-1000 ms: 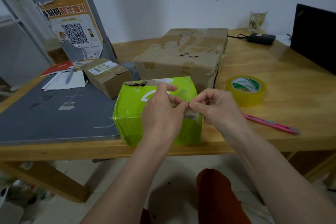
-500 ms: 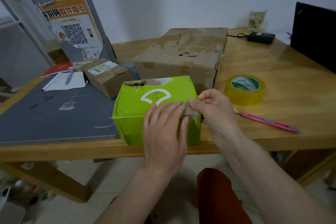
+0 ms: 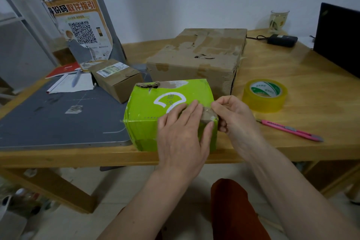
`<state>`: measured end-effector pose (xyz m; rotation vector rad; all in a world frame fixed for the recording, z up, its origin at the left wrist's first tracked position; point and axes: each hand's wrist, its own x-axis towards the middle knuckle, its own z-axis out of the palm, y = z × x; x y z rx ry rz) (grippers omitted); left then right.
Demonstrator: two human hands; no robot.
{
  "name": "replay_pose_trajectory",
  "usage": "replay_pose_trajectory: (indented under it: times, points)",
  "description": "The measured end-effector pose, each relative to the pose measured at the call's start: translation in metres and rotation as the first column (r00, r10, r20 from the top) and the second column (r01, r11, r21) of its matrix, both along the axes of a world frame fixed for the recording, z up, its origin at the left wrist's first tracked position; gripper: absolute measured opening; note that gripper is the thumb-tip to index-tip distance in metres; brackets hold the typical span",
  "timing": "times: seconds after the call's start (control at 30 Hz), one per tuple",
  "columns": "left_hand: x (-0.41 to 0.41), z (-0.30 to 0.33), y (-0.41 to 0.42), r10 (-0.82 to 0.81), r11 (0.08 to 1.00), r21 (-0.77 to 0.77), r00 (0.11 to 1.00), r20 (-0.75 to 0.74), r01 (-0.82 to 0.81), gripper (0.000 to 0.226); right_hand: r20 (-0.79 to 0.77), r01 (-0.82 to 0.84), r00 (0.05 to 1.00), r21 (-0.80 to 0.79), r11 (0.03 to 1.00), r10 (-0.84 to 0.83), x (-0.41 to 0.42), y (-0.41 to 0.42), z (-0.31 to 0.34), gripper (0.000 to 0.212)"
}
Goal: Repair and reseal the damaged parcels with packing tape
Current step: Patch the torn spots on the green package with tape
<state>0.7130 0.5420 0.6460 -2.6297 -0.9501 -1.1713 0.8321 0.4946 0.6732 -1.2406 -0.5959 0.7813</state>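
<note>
Green parcel (image 3: 148, 115) is sitting at the near edge of the counter (image 3: 321, 103), centre of frame, w/ a torn brown patch at its lower-right corner. Left hand (image 3: 181, 134) is lying flat on the parcel, fingers (image 3: 191, 111) straight & pressing next to the patch. Right hand (image 3: 233, 117) is at the parcel's right corner, fingers curled, pinching clear tape over the patch. Tape roll (image 3: 265, 95) & pink cutter (image 3: 290, 129) are resting right of frame. Big cardboard box (image 3: 196, 60) is sitting behind the parcel, small box (image 3: 116, 78) to its upper left.
</note>
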Motion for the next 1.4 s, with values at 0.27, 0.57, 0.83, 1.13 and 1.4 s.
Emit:
replay_pose_trajectory:
  times: [0.27, 0.57, 0.83, 1.13, 1.4]
  points:
    - [0.002, 0.002, 0.001, 0.019, 0.999, 0.027, 0.999, -0.03, -0.018, 0.044, 0.213, 0.061, 0.975, 0.016, 0.998, -0.063, -0.001, 0.008, 0.0, 0.025]
    - [0.003, 0.005, 0.001, 0.034, 0.998, 0.053, 0.996, -0.08, -0.03, 0.042, 0.285, 0.055, 0.957, 0.016, 0.998, -0.057, 0.001, 0.008, -0.003, 0.027]
    - [-0.003, 0.005, 0.006, -0.122, 0.992, -0.039, 0.992, 0.018, 0.123, 0.042, 0.068, -0.059, 0.996, 0.0, 0.998, 0.058, 0.007, 0.0, -0.002, 0.019]
    - [0.005, 0.012, 0.01, -0.116, 0.993, 0.0, 0.991, -0.064, 0.117, 0.037, 0.189, -0.018, 0.982, -0.019, 1.0, 0.021, 0.006, 0.006, 0.001, 0.024]
    - [0.022, 0.021, -0.018, -0.285, 0.957, -0.036, 0.956, 0.071, 0.288, 0.053, 0.286, 0.135, 0.951, -0.031, 0.99, -0.121, 0.037, -0.011, -0.002, 0.01]
